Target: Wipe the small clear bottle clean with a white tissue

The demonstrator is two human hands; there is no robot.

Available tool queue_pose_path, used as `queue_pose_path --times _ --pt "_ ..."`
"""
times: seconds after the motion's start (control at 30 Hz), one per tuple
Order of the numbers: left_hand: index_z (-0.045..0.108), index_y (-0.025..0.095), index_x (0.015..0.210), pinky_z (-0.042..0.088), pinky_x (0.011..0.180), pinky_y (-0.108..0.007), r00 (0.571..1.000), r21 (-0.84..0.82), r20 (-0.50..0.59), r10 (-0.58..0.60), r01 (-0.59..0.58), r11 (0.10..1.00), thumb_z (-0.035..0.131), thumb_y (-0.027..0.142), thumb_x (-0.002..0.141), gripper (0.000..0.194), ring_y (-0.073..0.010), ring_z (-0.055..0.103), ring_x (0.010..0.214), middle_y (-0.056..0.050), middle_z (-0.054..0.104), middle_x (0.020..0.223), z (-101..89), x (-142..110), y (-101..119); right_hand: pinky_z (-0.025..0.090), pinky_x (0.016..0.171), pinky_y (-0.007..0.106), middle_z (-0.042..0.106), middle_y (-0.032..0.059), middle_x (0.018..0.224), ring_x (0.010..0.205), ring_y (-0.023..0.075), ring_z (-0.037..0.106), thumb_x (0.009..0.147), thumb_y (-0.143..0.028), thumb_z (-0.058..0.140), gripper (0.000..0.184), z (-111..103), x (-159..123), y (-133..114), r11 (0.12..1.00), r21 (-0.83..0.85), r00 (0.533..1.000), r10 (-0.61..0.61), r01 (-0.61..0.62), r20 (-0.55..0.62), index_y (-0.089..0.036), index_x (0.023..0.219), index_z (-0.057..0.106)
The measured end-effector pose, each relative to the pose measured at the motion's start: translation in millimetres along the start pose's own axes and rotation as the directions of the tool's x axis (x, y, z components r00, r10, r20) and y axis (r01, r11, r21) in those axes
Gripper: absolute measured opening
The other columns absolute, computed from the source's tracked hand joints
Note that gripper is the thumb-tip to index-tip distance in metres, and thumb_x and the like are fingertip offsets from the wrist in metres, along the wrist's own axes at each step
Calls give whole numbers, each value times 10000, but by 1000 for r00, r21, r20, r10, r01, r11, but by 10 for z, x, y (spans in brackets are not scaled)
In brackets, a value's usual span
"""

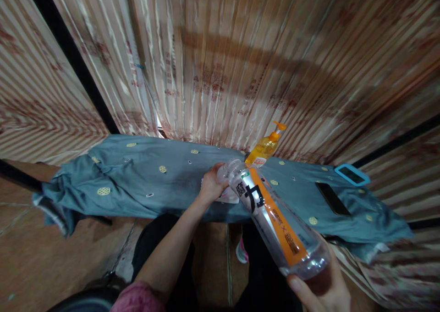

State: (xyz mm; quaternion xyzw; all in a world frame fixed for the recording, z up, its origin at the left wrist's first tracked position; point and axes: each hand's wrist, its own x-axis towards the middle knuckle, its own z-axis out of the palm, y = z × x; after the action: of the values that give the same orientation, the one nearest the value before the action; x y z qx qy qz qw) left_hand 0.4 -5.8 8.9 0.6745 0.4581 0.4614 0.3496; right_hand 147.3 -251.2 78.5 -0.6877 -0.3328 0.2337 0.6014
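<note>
In the head view, I observe the large clear bottle point(275, 220) held slanting over the cloth-covered table point(178, 158); its long axis goes from the neck at eleven o'clock to the base at five; the right hand point(321, 284) is spread wide around this base, some fingers hidden; the left hand point(211, 186), nearer to the neck at its eight o'clock, is closed on a small clear piece point(222, 173); whether it touches the bottle's mouth, I cannot tell; a pump bottle point(263, 151) stands at the neck's two o'clock; toward three lies a dark phone point(332, 198); nothing visibly blocks the mouth.
</note>
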Motion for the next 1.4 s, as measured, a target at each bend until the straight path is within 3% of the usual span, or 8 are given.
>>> queue_pose_path --times 0.23,0.6,1.07,1.4 --pt "641 171 1189 560 966 -382 1000 -2 -2 -12 12 1000 809 167 671 544 -266 723 1062 -80 766 1129 4 -1 -3 568 900 350 706 113 1256 1111 323 706 648 -610 850 855 4 -10 -6 1000 6 1000 -21 21 18 -216 1331 520" --pt "652 179 1170 558 962 -388 1000 0 -6 2 -2 1000 812 179 671 524 -275 720 1074 -82 766 1131 1 4 -7 556 907 318 707 104 1256 1122 301 697 616 -617 864 872 -10 6 -10 1000 6 1000 -11 11 15 -227 1321 532" --pt "657 178 1141 566 947 -380 1000 -19 -4 3 -3 1000 808 189 673 492 -270 727 1050 -75 772 1103 -9 -1 20 573 892 357 696 117 1271 1110 323 707 712 -561 821 796 -27 13 65 996 -25 995 -88 89 52 -218 1356 503" --pt "641 168 1168 556 953 -382 1000 -3 2 -11 11 1000 804 197 684 511 -274 721 1064 -103 767 1127 -21 -13 29 576 887 296 706 106 1267 1107 287 715 658 -598 851 870 -47 29 70 998 -17 997 -52 52 51 -206 1353 504"
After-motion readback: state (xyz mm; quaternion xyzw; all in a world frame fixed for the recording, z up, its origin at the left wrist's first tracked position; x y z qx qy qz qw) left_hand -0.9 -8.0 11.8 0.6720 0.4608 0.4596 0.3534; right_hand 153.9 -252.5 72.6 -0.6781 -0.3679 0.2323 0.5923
